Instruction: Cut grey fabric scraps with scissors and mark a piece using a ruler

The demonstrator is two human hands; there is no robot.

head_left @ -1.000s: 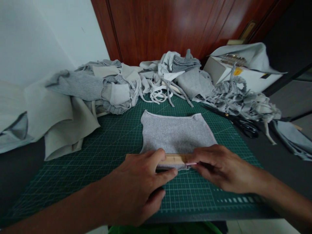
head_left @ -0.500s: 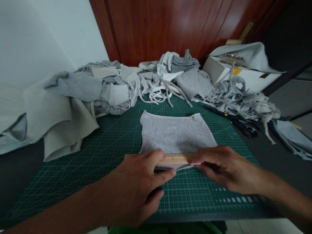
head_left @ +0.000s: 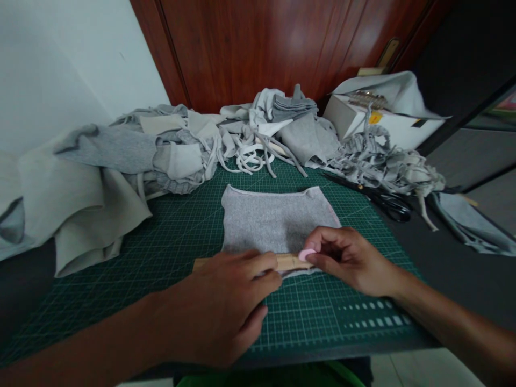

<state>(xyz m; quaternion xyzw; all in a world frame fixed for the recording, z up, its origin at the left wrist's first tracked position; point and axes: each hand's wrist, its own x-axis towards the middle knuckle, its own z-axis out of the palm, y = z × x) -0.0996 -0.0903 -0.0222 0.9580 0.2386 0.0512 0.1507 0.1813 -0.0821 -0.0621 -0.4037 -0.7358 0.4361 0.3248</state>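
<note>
Left hand (head_left: 237, 295) palm down at ruler (head_left: 288, 262), fingers spread, forearm angled in from lower left. Right hand (head_left: 346, 258) at ruler's right end, thumb and index pinched, wrist fairly straight.

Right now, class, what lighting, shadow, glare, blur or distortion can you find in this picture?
Head view: dim overall; soft glare on the door; a shadow on the cloth near the right hand; ruler marks too soft to read.
</note>
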